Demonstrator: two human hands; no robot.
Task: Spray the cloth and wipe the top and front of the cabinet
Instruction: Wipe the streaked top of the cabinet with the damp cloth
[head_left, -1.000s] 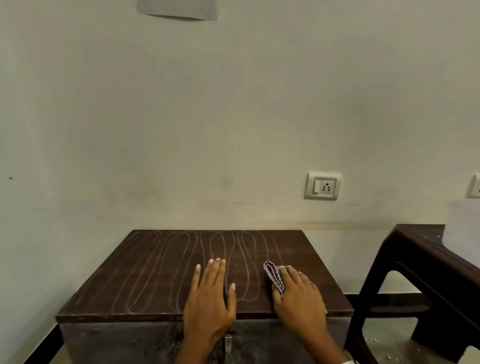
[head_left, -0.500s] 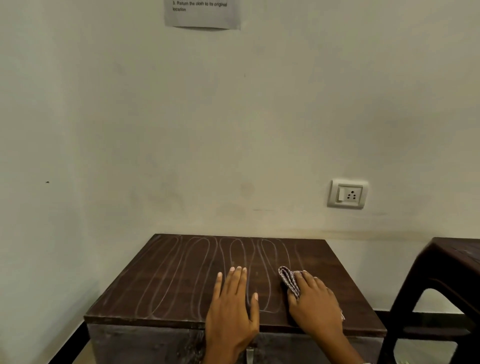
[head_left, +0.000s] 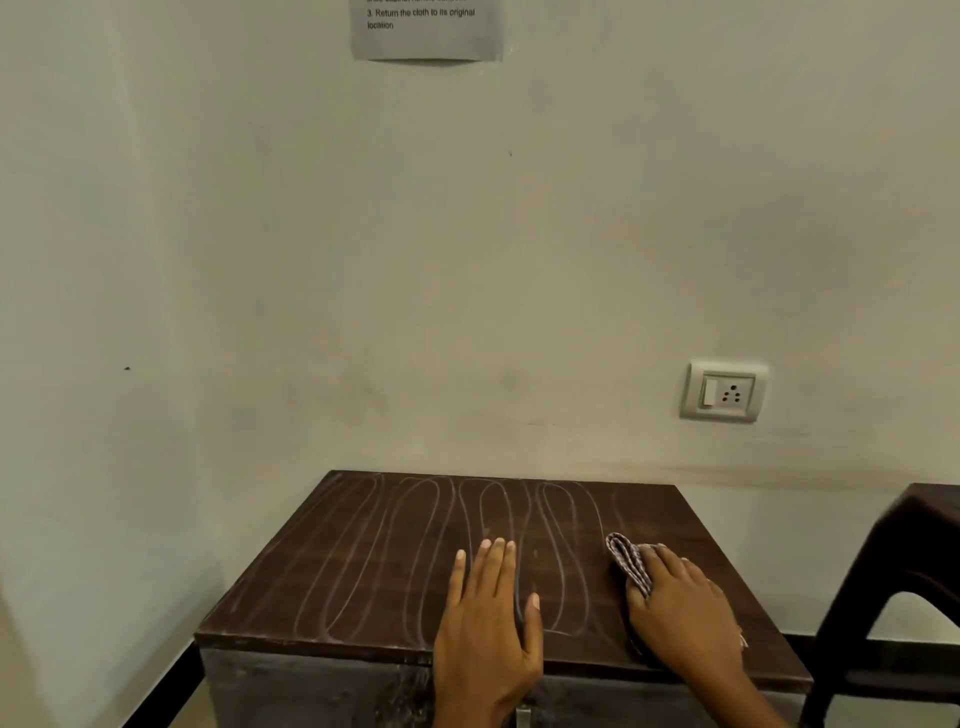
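The folded checked cloth (head_left: 629, 562) is pressed under the right hand (head_left: 685, 608) on the cabinet top (head_left: 332, 582), near the right-front — fingers lie fairly flat over it w/ no pinch seen. The left hand (head_left: 485, 623) is laid flat, fingers straight, holding nothing. Vs. 1 s ago the cloth is barely shifted; looped streaks remain — top likely still unfinished, front untouched.

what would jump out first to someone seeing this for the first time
Most striking are the pale looping streaks across the dark top of the cabinet, which stands against the wall. At its front edge the left hand lies flat, while the right hand presses a folded patterned cloth near the right side. On the wall, a white socket sits to the right and a paper note hangs at the top.
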